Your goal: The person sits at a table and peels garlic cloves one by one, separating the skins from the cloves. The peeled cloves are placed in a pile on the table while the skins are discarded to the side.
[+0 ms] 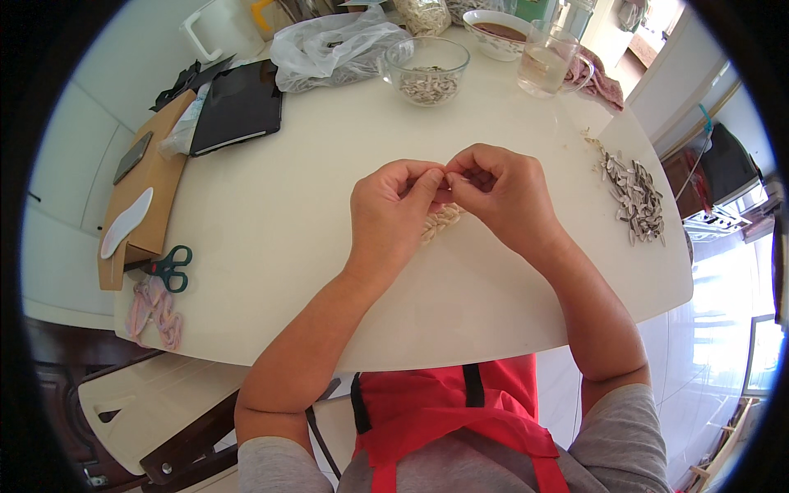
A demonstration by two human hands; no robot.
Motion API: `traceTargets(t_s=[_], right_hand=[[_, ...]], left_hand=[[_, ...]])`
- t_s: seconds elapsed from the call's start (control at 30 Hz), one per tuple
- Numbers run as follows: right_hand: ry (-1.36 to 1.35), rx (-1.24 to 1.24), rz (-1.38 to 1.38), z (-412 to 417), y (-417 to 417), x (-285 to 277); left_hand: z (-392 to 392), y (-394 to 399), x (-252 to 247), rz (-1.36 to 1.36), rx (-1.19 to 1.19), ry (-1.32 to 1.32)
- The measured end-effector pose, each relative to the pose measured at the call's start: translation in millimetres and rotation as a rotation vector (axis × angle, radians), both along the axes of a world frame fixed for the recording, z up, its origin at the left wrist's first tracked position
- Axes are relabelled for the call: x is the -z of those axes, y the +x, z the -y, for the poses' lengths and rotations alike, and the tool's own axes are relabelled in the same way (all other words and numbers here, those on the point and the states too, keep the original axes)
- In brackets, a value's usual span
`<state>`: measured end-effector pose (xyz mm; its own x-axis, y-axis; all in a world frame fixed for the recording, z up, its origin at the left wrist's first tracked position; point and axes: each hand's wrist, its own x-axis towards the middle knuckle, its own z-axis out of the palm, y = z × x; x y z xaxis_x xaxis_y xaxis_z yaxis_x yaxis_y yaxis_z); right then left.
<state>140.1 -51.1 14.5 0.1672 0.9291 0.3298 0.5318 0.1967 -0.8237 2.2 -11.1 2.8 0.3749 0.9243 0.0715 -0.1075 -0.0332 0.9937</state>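
My left hand (394,197) and my right hand (502,194) meet fingertip to fingertip above the middle of the white table (265,246). Thumbs and forefingers of both are pinched together on what seems a single sunflower seed, almost wholly hidden by the fingers. Just beneath, partly covered by the hands, lies a small heap of pale shelled kernels (441,223). To the right sits a pile of grey-striped sunflower seed husks (638,197). A clear glass bowl (425,55) with seeds in it stands beyond the hands.
At the back are a plastic bag (336,46), a patterned bowl of brown liquid (496,37), a glass mug (543,65) and a cloth (601,80). Leftward lie a black tablet-like case (240,108), a cardboard box (148,185) bearing a phone (133,158), scissors (175,268) and pink fabric (157,311).
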Motion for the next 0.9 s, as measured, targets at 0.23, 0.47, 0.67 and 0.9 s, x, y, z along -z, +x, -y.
traceTargets(t_s=[0.23, 0.47, 0.67, 0.9], right_hand=[[-0.009, 0.005, 0.009, 3, -3, -4], [-0.050, 0.041, 0.056, 3, -5, -7], [-0.250, -0.070, -0.369, -3, 7, -8], [-0.283, -0.045, -0.428, -6, 22, -9]], left_hand=[[3, -1, -3, -0.007, -0.001, 0.013], [3, -1, -1, -0.055, 0.000, 0.072], [-1, -2, -4, 0.144, 0.076, -0.135], [-5, -4, -2, 0.201, 0.103, -0.184]])
